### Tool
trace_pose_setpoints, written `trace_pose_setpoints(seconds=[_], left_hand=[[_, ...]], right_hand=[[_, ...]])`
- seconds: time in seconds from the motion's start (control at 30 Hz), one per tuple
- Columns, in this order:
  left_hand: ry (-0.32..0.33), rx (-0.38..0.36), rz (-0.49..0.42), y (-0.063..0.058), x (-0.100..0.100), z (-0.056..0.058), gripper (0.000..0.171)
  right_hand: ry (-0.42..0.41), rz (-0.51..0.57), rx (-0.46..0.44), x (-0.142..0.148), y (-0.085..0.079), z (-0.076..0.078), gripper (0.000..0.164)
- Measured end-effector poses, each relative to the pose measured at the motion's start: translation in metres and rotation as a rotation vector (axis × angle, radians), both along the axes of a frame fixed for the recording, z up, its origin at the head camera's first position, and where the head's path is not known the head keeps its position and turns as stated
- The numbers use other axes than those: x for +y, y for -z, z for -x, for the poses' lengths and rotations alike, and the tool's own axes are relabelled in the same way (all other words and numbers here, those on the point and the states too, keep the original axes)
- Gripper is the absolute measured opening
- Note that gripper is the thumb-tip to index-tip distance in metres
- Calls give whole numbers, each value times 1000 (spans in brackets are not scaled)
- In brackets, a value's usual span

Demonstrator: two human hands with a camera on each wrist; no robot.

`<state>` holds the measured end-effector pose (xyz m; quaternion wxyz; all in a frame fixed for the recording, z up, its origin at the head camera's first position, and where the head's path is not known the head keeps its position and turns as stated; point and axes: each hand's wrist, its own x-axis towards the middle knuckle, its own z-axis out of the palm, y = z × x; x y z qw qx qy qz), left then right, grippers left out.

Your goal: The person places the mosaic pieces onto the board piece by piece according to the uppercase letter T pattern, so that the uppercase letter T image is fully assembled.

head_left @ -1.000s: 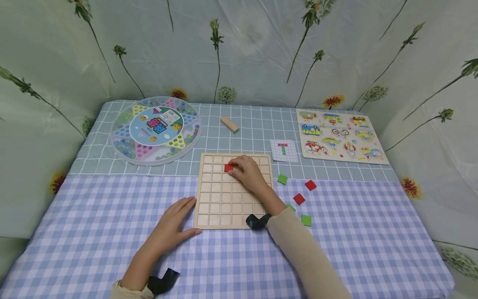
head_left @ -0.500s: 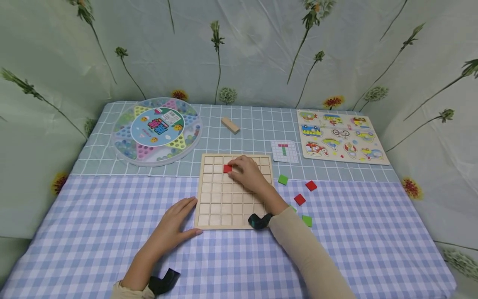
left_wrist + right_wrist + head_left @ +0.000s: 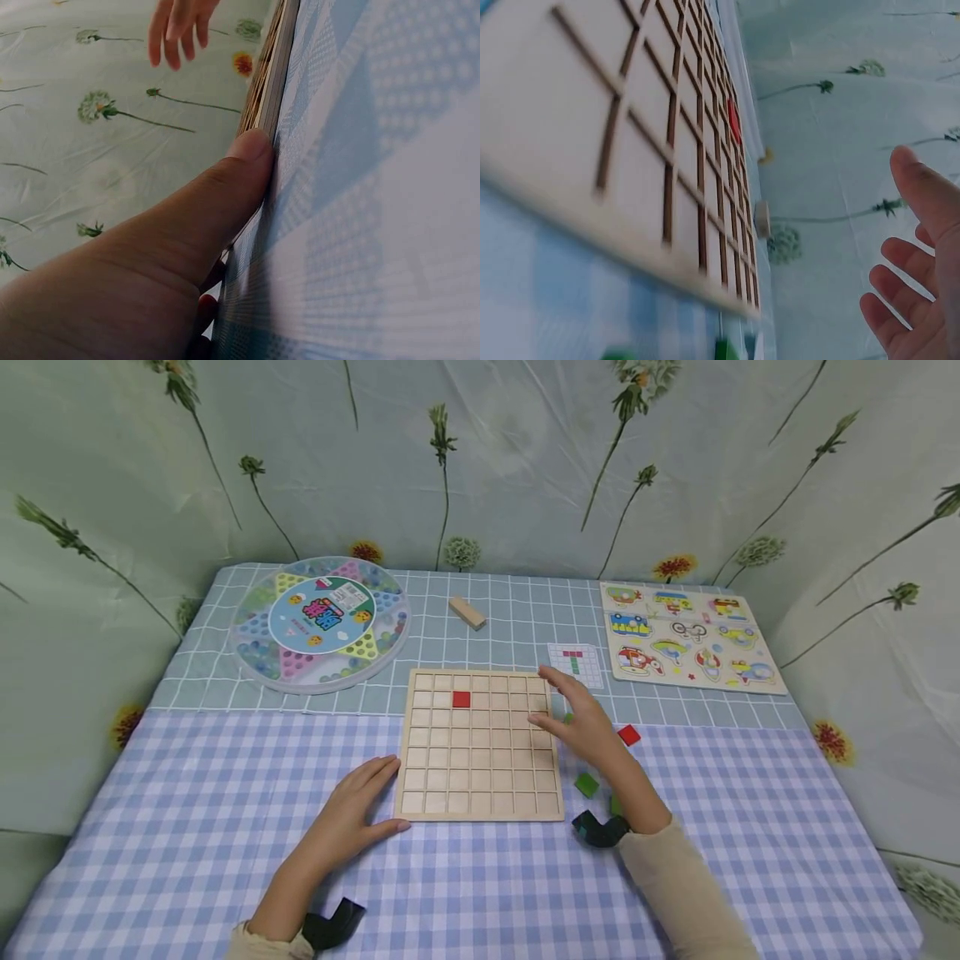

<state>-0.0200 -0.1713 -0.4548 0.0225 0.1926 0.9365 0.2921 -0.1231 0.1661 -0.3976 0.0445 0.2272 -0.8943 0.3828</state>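
Note:
A wooden grid board (image 3: 480,752) lies flat in the middle of the table. One red square tile (image 3: 461,699) sits in a cell of its second row, third from the left. My left hand (image 3: 348,814) rests at the board's left edge, fingers extended, with the thumb (image 3: 251,146) against its side in the left wrist view. Above the board's right edge is my right hand (image 3: 585,722), its fingers spread and nothing between them. Beneath and around that hand lie loose tiles: a red tile (image 3: 628,735), a green tile (image 3: 587,785) and others partly hidden by the arm.
Behind the board lie a wooden block (image 3: 467,613) and a small pattern card (image 3: 576,665) showing a red and green T. A round Chinese checkers set (image 3: 258,668) is at the back left, a picture peg puzzle (image 3: 690,639) at the back right.
My right hand has let go of the red tile, which stays in its cell, and has moved right to the board's right edge. The left hand keeps its place.

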Motion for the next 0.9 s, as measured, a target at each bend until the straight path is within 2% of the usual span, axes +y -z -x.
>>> trace_pose_setpoints(seconds=[0.17, 0.43, 0.63, 0.9], left_hand=[[-2, -6, -3, 0, 0, 1, 85], [0, -4, 2, 0, 0, 1, 85], [0, -4, 2, 0, 0, 1, 85], [2, -7, 1, 0, -1, 1, 85]], right_hand=[[74, -29, 1, 34, 4, -21, 72], [159, -95, -82, 66, 17, -47, 73], [211, -113, -127, 72, 24, -58, 70], [237, -80, -266, 79, 35, -64, 67]])
